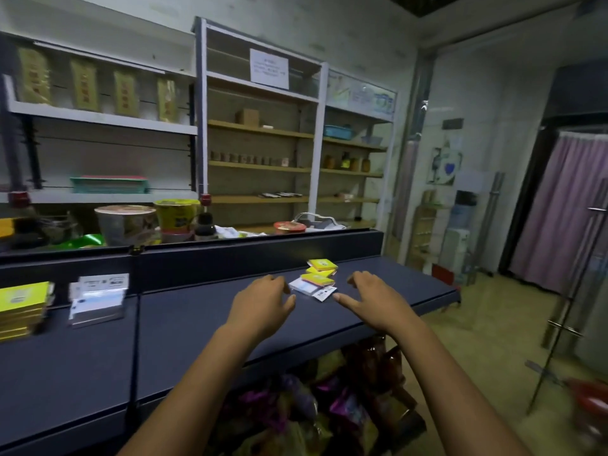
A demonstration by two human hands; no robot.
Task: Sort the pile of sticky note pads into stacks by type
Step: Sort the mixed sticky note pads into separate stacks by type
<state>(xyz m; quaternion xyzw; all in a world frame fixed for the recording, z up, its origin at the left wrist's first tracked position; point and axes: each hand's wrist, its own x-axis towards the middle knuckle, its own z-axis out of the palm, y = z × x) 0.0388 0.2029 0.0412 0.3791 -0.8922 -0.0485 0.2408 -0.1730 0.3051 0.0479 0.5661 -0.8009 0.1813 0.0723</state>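
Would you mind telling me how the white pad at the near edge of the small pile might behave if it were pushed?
The white pad lies flat and looks thin, so it would probably slide rather than tip. Its surface looks glossy, perhaps wrapped, so possibly slippery on the smooth dark shelf. It is likely light.

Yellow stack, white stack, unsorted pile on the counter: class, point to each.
Yellow stack (23,301), head view: top pad's cover.
White stack (98,302), head view: front face.
Unsorted pile (317,279), head view: lower yellow pad.

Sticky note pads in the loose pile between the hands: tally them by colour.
Yellow wrapped sticky note pads: 3
White and pale blue wrapped sticky note pads: 2, as far as the overlap shows
Total: 5
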